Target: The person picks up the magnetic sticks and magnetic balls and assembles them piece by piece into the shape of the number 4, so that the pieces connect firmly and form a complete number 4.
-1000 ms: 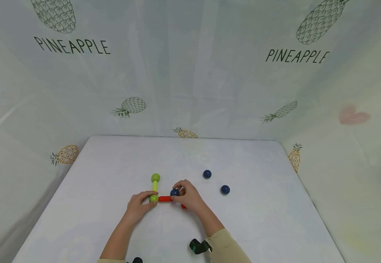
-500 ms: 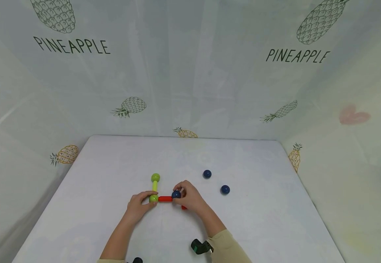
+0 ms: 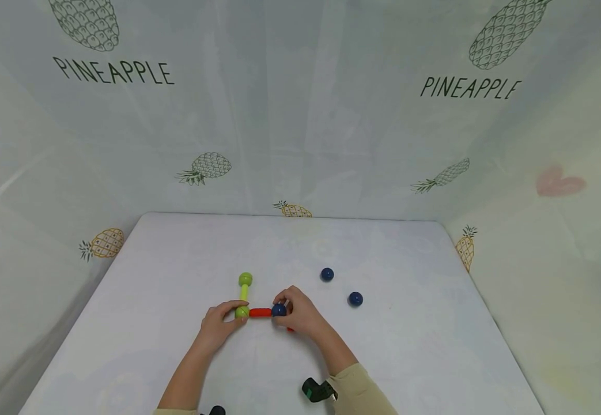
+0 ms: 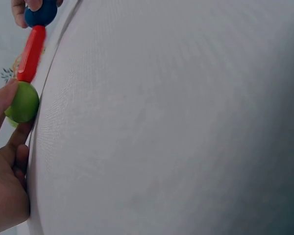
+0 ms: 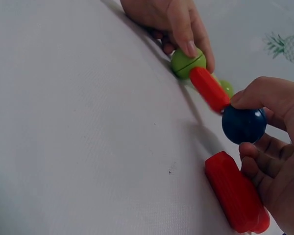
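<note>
Left hand grips green ball, right hand blue ball, red plastic bar apparently joining them, blue spheres right of it loose.

Your blue ball looks smooth and glossy, your green ball smooth, your red rod like shiny plastic; your bench looks matt and finely textured, your sleeve matt cloth.

Pale backdrop (pineapple-printed), white table
</note>
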`<state>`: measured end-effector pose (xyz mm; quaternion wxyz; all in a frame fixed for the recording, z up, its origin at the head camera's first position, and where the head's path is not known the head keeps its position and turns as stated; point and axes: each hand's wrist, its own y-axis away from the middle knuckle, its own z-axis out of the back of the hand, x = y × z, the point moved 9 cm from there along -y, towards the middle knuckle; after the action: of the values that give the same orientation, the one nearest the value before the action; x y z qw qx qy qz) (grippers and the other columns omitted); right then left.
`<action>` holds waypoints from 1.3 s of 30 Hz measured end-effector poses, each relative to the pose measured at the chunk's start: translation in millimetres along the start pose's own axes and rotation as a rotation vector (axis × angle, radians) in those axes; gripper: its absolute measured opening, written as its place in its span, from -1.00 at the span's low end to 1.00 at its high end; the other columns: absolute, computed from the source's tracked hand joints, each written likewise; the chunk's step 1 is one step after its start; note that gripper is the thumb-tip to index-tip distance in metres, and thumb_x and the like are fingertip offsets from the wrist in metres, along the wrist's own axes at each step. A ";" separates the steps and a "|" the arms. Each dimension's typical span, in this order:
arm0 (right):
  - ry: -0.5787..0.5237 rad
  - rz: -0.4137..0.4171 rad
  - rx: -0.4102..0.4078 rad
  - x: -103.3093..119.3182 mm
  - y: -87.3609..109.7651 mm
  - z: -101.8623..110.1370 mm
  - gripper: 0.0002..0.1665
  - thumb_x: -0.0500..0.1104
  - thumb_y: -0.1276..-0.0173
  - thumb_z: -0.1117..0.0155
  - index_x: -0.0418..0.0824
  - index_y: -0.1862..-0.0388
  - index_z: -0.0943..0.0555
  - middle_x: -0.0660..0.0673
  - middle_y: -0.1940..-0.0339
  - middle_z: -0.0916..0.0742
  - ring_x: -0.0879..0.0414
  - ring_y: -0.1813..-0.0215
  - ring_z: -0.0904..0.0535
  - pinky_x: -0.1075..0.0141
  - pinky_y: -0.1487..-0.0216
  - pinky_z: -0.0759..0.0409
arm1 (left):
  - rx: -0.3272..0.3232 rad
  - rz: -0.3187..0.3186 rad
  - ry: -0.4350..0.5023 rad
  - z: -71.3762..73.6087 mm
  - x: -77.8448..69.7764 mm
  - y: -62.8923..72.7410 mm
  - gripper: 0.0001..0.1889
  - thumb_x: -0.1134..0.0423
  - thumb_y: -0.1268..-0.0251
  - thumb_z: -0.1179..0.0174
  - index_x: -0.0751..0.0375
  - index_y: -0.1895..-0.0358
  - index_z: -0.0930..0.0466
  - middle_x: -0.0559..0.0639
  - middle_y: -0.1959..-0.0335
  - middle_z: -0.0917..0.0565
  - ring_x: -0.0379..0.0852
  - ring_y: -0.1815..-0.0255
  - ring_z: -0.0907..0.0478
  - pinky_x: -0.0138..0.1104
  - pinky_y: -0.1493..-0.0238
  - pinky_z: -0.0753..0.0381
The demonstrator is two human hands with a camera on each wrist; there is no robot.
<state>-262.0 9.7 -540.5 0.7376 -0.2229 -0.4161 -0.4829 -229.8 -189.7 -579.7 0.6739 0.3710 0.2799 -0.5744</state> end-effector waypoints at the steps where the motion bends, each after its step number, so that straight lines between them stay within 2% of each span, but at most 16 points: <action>1: 0.002 -0.003 0.001 0.0 0.1 -0.2 -0.67 -0.23 -0.12 -0.49 -0.07 0.14 -0.61 0.06 0.26 -0.50 0.15 0.33 -0.44 0.37 0.41 -0.50 | -0.001 0.002 0.004 0.1 0.2 0.0 -0.65 0.23 -0.21 -0.35 -0.07 -0.08 -0.67 0.13 -0.22 -0.52 0.24 -0.31 -0.25 0.30 -0.20 -0.24; 9: 0.031 -0.022 0.006 -2.4 -1.2 -2.2 -0.68 -0.22 -0.13 -0.50 -0.06 0.14 -0.61 0.07 0.25 -0.51 0.15 0.31 -0.45 0.38 0.38 -0.51 | -0.010 0.009 0.016 0.2 0.0 -0.2 -0.64 0.25 -0.22 -0.34 -0.06 -0.10 -0.66 0.15 -0.26 -0.50 0.25 -0.35 -0.23 0.28 -0.23 -0.23; 19: 0.078 -0.045 -0.007 -3.0 -2.8 -2.3 -0.68 -0.22 -0.12 -0.52 -0.07 0.16 -0.62 0.07 0.26 -0.52 0.15 0.31 -0.44 0.37 0.35 -0.49 | -0.033 0.009 0.014 0.6 1.6 -0.9 -0.63 0.25 -0.21 -0.35 -0.09 -0.10 -0.66 0.12 -0.22 -0.53 0.18 -0.25 -0.29 0.24 -0.17 -0.29; 28: 0.087 -0.077 -0.004 -3.2 -3.1 -0.9 -0.67 -0.21 -0.11 -0.54 -0.07 0.16 -0.62 0.07 0.29 -0.52 0.13 0.31 -0.43 0.35 0.37 -0.48 | -0.027 0.024 0.013 0.3 0.3 -1.0 -0.64 0.21 -0.22 -0.34 -0.11 -0.11 -0.66 0.07 -0.22 -0.53 0.15 -0.25 -0.29 0.23 -0.16 -0.31; 33: 0.086 -0.061 -0.005 -2.6 -2.0 0.5 -0.66 -0.19 -0.10 -0.54 -0.07 0.15 -0.62 0.07 0.28 -0.51 0.13 0.31 -0.43 0.35 0.37 -0.48 | -0.036 -0.015 0.008 2.6 -6.2 0.0 -0.64 0.25 -0.20 -0.35 -0.06 -0.09 -0.67 0.12 -0.20 -0.55 0.18 -0.23 -0.32 0.22 -0.14 -0.33; 39: 0.069 -0.023 -0.013 0.6 0.3 4.2 -0.63 -0.19 -0.11 -0.54 -0.08 0.11 -0.63 0.06 0.26 -0.52 0.16 0.32 -0.44 0.36 0.39 -0.49 | -0.033 -0.010 0.016 3.9 -8.5 1.4 -0.64 0.25 -0.20 -0.35 -0.03 -0.09 -0.67 0.15 -0.21 -0.54 0.22 -0.24 -0.32 0.24 -0.15 -0.31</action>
<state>-263.2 12.6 -537.6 0.7443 -0.2060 -0.3900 -0.5014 -230.2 -187.9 -570.4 0.6748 0.3629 0.2969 -0.5700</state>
